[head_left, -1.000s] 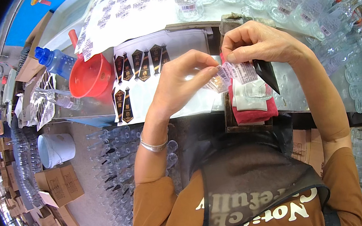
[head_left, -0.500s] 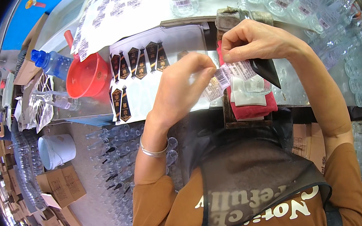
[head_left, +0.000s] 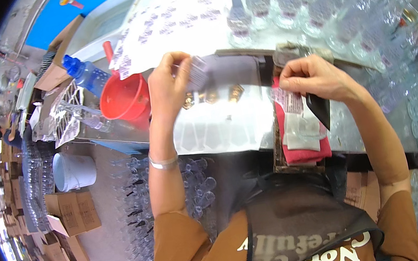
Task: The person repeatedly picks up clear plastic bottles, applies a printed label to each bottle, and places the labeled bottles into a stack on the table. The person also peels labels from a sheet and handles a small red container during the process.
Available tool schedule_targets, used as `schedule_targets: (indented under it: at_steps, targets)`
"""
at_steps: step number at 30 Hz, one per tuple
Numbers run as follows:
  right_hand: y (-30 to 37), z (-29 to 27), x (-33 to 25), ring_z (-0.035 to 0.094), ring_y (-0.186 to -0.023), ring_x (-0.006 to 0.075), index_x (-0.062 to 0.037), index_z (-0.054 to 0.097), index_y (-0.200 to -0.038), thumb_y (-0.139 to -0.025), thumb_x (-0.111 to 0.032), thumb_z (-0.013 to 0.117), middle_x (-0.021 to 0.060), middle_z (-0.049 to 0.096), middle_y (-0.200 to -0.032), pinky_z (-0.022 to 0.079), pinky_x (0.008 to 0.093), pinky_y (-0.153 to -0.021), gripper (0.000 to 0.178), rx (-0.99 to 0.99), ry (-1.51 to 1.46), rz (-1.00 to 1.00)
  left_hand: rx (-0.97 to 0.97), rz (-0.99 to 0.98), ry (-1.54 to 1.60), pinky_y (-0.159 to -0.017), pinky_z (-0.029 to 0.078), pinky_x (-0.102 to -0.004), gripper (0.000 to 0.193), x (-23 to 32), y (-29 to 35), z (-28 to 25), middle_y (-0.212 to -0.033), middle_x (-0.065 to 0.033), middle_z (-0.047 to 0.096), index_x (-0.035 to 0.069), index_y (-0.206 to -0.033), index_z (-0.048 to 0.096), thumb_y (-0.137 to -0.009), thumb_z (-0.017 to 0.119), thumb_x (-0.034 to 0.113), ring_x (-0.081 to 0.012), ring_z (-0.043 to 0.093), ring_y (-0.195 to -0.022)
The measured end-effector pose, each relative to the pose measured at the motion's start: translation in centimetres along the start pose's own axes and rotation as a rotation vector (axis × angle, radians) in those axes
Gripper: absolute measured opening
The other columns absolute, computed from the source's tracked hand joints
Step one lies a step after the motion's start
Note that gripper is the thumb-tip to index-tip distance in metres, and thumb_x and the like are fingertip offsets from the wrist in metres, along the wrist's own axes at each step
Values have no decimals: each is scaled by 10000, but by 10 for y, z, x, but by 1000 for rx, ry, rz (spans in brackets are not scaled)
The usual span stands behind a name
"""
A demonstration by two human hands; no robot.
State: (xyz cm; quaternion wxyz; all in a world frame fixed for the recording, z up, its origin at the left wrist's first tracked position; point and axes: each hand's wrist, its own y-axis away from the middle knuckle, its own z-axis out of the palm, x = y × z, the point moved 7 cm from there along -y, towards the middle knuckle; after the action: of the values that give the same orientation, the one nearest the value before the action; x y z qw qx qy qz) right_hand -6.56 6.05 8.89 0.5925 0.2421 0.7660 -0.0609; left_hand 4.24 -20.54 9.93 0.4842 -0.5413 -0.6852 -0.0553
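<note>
My left hand (head_left: 168, 87) is raised over the far left of the workbench. Its thumb and fingers pinch a small pale printed label (head_left: 198, 74), blurred by motion. My right hand (head_left: 314, 79) is closed at the far end of a red cloth pad (head_left: 312, 153), pinching the edge of another printed label (head_left: 290, 101). A black pointed scraper (head_left: 320, 112) juts from under the right hand; whether the fingers grip it is hidden. Below that label lies a folded white cloth (head_left: 302, 141) on the pad. Between the hands is a sheet of labels (head_left: 215, 132) with blurred gold marks.
A red dipper (head_left: 124, 101) and a blue-capped jug (head_left: 89, 76) stand at the left. Printed label sheets (head_left: 169, 24) lie at the back. Glass bottles (head_left: 287, 4) crowd the back right, and more bottles (head_left: 137, 198) stand on the floor near a white bucket (head_left: 74, 169).
My left hand has moved left, away from my right hand, carrying a label. The right hand stays by the pad with a label. The view has shifted slightly.
</note>
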Motion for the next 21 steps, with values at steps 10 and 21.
schedule_targets:
  at_steps: [10,21]
  targets:
    - [-2,23,-16,604,-814,76,50,696,-1026,-953,-205,681,39,703,-892,499,253,-750,265,-48,-58,21,-120,26,-596,-852,534,-416,276,-110,-91,-26,-1042,-123,735,84,-1072,719,-855,756,251,-319,697,-978]
    - [-18,37,-42,665,-989,118,32,659,-1207,-969,-74,627,66,717,-1063,525,272,-896,263,0,-301,-181,-221,-180,432,-1027,458,-317,476,-40,-30,8,-1249,-108,695,-2,-1291,662,-1015,612,384,-175,625,-1144]
